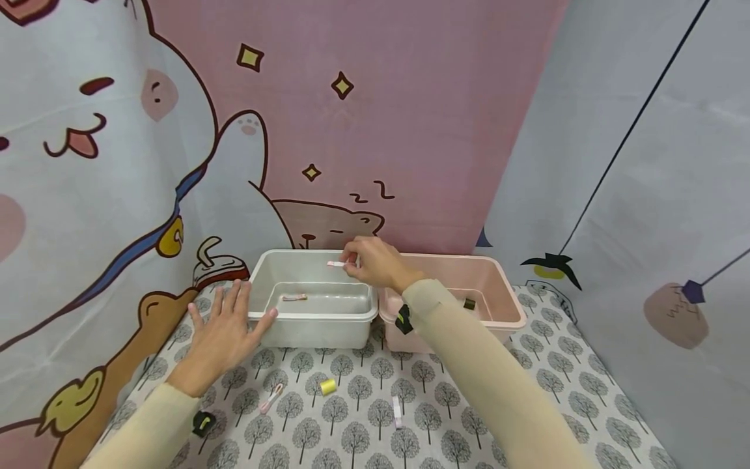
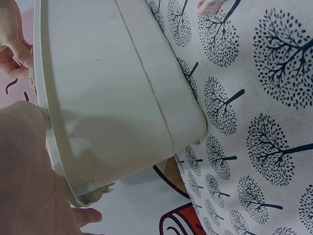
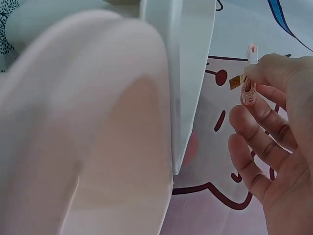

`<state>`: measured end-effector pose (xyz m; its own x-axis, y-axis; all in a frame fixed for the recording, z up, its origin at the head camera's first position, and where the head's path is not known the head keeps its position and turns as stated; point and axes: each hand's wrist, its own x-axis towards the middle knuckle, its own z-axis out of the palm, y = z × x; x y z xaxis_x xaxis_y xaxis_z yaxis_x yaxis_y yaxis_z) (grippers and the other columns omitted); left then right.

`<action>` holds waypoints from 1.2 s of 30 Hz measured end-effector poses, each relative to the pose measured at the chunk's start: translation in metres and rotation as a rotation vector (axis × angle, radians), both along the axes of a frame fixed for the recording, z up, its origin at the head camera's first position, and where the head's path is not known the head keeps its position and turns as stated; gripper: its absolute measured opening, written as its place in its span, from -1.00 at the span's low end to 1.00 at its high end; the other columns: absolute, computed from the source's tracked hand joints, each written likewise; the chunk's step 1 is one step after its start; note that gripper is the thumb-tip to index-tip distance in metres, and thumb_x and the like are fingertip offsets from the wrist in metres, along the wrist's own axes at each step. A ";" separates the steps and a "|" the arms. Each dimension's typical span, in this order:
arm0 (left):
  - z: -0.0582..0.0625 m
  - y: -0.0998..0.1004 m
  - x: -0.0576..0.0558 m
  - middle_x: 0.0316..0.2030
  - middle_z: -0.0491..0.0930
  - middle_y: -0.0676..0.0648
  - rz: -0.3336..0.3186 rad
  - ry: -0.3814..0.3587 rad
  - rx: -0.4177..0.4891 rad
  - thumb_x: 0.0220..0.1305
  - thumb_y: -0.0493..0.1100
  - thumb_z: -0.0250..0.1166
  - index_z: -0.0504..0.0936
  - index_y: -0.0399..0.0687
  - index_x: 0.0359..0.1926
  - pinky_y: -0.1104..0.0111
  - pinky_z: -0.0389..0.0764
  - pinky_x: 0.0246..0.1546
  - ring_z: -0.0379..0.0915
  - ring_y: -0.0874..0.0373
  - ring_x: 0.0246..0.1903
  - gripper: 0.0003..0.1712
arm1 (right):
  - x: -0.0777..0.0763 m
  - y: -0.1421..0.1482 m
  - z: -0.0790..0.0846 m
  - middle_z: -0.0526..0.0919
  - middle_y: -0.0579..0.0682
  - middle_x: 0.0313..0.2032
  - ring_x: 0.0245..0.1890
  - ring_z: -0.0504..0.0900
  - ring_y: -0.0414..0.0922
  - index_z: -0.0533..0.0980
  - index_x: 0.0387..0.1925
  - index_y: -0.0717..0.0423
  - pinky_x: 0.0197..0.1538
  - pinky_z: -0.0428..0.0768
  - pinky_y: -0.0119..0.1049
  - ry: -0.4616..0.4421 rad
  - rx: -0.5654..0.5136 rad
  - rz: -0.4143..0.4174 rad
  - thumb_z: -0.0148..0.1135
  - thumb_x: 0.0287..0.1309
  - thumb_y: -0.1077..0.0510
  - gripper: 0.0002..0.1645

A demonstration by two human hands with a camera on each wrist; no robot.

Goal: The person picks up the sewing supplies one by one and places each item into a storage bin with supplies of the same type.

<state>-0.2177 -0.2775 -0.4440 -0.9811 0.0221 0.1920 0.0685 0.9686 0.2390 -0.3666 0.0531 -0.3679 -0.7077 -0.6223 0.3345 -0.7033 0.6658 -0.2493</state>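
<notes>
Strip (image 1: 335, 264), pinkish, is pinched by the right hand (image 1: 375, 262) over the white bin (image 1: 316, 332); the left hand (image 1: 224, 331), fingers spread, rests at its left end. Best lower it inside before loosening.

Tabletop (image 1: 357, 453): white, with a repeating dark grey tree print. Toward its back edge, left to right: white bin (image 1: 316, 332); pale pink bin (image 1: 469, 270). Folded strip (image 3: 249, 97) in the right hand (image 1: 377, 264): white with reddish-pink printing, beside a gold-coloured tag (image 3: 235, 82). Toward the front edge, left to right: pink-and-white loop (image 1: 272, 398), yellow cylinder (image 1: 328, 387), whitish-lilac strip (image 1: 398, 412). Sleeves (image 1: 486, 352): plain cream. Backdrop (image 1: 422, 98): pink, with brown-outlined yellow stars.
</notes>
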 end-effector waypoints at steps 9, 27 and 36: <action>-0.001 0.000 -0.002 0.88 -0.14 -0.47 0.004 0.010 -0.005 0.74 0.62 -0.13 -0.08 -0.28 0.91 -0.82 -0.56 0.56 -0.28 -0.67 0.84 0.26 | -0.005 -0.007 0.001 0.85 -0.09 -0.05 -0.11 0.78 -0.14 0.86 0.08 -0.08 -0.08 0.81 -0.17 -0.019 0.011 -0.029 0.46 0.53 0.08 -0.80; -0.002 0.001 -0.002 0.89 -0.17 -0.45 0.004 0.001 0.006 0.74 0.64 -0.15 -0.11 -0.27 0.91 -0.81 -0.59 0.56 -0.30 -0.66 0.84 0.27 | -0.004 -0.006 0.001 0.76 0.03 0.38 0.37 0.78 0.07 0.76 0.42 -0.11 0.49 0.74 0.21 -0.053 0.087 -0.098 0.56 0.56 -0.15 -0.46; -0.001 0.000 -0.001 0.88 -0.16 -0.46 0.000 0.006 -0.005 0.75 0.62 -0.13 -0.10 -0.27 0.91 -0.83 -0.55 0.55 -0.28 -0.68 0.83 0.26 | 0.001 -0.002 -0.001 0.77 0.03 0.37 0.41 0.75 0.09 0.76 0.43 -0.10 0.57 0.66 0.32 -0.041 0.068 -0.068 0.56 0.56 -0.14 -0.46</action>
